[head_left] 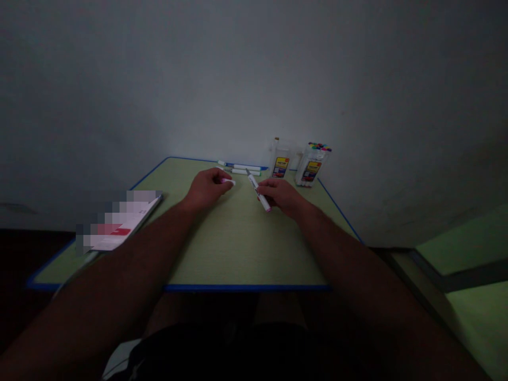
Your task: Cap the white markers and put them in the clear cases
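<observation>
My right hand (278, 193) pinches a white marker (259, 192), tilted with its bare dark tip up and to the left and a pink end toward me. In my left hand (208, 188) is a small white and pink marker cap (228, 181), held between thumb and fingers. The two hands are apart, both above the desk. Beyond them, uncapped white markers (246, 172) lie near the desk's back edge, with a loose white cap (221, 163) to their left.
A clear marker case (280, 165) with one marker showing stands at the back right. Beside it is a second case (311, 168) full of coloured markers. A book or booklet (123, 227) lies at the left of the blue-edged desk (238, 254). A wall (222, 79) rises behind.
</observation>
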The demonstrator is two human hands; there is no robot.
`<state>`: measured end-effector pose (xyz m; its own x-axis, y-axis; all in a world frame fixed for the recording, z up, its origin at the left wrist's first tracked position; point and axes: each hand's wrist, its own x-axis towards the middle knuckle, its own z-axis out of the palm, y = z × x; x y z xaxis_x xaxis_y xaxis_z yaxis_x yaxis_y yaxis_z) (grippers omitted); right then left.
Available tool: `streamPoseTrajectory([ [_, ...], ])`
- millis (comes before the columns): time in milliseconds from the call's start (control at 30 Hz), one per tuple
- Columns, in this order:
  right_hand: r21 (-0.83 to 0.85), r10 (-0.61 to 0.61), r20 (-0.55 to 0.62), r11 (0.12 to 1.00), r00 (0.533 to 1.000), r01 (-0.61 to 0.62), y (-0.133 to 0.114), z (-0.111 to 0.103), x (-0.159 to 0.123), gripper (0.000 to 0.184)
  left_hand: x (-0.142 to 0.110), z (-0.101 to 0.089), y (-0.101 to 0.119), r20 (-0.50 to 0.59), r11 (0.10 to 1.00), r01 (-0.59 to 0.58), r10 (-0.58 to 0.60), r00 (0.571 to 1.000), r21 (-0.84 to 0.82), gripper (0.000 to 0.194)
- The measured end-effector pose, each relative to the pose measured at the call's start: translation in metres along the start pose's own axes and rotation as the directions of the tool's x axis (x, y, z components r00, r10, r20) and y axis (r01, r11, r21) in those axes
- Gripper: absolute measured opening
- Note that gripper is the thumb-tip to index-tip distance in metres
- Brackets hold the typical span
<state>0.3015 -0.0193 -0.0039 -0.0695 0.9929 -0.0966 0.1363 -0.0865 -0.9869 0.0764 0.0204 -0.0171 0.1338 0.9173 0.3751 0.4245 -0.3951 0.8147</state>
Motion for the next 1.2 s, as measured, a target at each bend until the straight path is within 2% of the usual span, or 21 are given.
streamPoseTrajectory([
  [200,-0.014,-0.016,0.010,1.000,1.000,0.016,0.004,-0.001,0.002,0.004,0.000,0.001,0.000,-0.006,1.000,0.011,-0.011,1.000,0.000,0.023],
  [400,-0.119,-0.109,-0.031,0.987,0.994,0.104,0.007,-0.006,0.007,0.005,0.001,0.000,0.003,-0.026,0.976,0.081,-0.088,0.996,-0.202,0.019],
  [567,-0.227,-0.133,-0.042,0.967,0.990,0.120,0.010,-0.010,0.010,0.003,0.002,-0.001,0.003,-0.026,0.951,0.123,-0.136,0.990,-0.285,0.015],
  [967,-0.291,-0.172,-0.008,0.943,0.985,0.163,0.007,-0.008,0.005,0.004,0.002,0.000,-0.001,0.020,0.943,0.103,-0.102,0.995,-0.316,0.017],
  [1200,-0.327,-0.178,0.018,0.929,0.984,0.174,0.009,-0.008,0.004,0.004,0.001,0.001,-0.001,0.100,0.949,0.072,-0.043,0.994,-0.306,0.019],
])
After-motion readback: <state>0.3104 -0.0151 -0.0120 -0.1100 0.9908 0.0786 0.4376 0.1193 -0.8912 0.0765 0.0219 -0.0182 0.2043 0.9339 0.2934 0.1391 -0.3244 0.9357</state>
